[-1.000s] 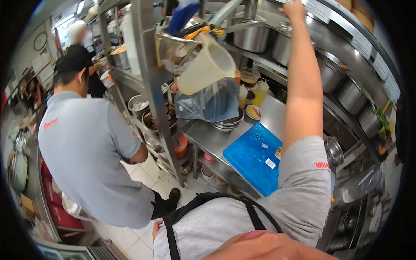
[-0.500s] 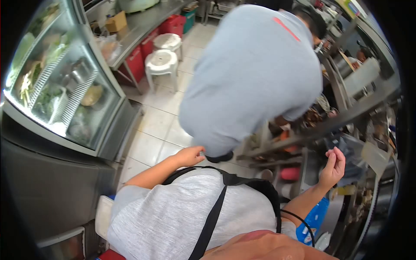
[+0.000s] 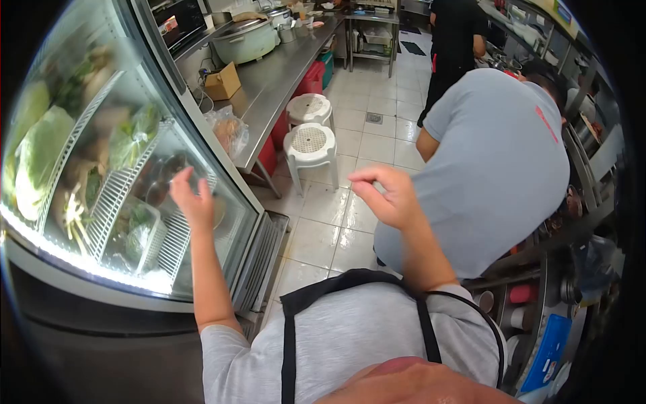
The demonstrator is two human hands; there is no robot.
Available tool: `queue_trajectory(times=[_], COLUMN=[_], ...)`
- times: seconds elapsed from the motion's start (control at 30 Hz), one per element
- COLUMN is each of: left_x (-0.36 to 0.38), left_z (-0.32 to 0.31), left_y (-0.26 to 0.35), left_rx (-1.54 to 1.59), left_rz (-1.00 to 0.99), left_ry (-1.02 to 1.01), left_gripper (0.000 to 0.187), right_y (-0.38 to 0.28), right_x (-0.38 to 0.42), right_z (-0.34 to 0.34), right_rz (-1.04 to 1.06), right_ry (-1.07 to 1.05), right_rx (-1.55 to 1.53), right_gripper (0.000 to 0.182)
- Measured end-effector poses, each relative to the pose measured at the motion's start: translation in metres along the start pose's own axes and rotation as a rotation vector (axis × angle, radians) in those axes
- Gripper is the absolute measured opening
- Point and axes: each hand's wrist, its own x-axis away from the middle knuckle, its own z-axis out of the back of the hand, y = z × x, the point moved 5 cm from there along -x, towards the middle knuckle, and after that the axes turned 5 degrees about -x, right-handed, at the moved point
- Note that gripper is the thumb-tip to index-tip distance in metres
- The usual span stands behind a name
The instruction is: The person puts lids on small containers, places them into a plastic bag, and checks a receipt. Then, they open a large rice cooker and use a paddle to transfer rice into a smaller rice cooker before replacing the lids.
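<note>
My left hand (image 3: 193, 195) is raised in front of the glass door of a lit fridge (image 3: 151, 158), fingers apart and holding nothing. Behind the glass, shelves bear leafy vegetables (image 3: 44, 151) and a white basket (image 3: 149, 242). Over the tiled floor, my right hand (image 3: 388, 194) has its thumb and fingers brought close together; whether something small is between them cannot be made out. Just right of it, a person in a grey shirt (image 3: 488, 168) bends toward the shelving.
Two white stools (image 3: 310, 143) stand beside a steel counter (image 3: 269, 87) with a cardboard box (image 3: 223, 82) and a large pot (image 3: 246, 42). Another person in black (image 3: 452, 50) stands farther back. Metal shelving (image 3: 538, 269) lines the right side.
My view has turned toward the fridge. Both hands have risen; the left one is now before the glass, and the right one has swung inward. The person in black has come into view.
</note>
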Motion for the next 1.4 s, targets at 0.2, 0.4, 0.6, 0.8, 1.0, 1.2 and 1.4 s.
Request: queue_trajectory(times=[0.2, 0.4, 0.6, 0.8, 1.0, 1.2, 1.4], left_x=[-0.075, -0.085, -0.089, -0.086, -0.056, 0.004, -0.089], left_z=[-0.028, -0.054, -0.062, -0.064, -0.049, -0.096, -0.217], left_y=[-0.044, -0.072, -0.07, -0.091, -0.122, -0.179, -0.158], left_rx=[-0.321, -0.812, -0.968, -1.333, -1.48, -1.617, -1.119], left_rz=[-0.104, -0.285, -0.291, -0.097, 0.17, 0.651, 0.461], left_ry=[0.314, 0.491, 0.54, 0.613, 1.086, 1.045, 1.372], left_gripper=[0.044, 0.039, 0.034, 0.04, 0.041, 0.032, 0.04], right_y=[0.076, 0.183, 0.267, 0.353, 0.496, 0.749, 0.819], right_x=[-0.104, -0.177, -0.233, -0.26, -0.284, -0.226, -0.146], right_z=[-0.01, 0.062, 0.112, 0.052, 0.031, 0.064, 0.263], right_rz=[0.067, 0.038, -0.089, -0.331, -0.601, -0.737, -1.56], right_ry=[0.113, 0.366, 0.496, -0.001, -0.399, -0.694, -0.94], right_rx=[-0.094, -0.202, -0.246, -0.052, -0.101, 0.498, 0.891], right_gripper=[0.013, 0.013, 0.013, 0.016, 0.019, 0.031, 0.029])
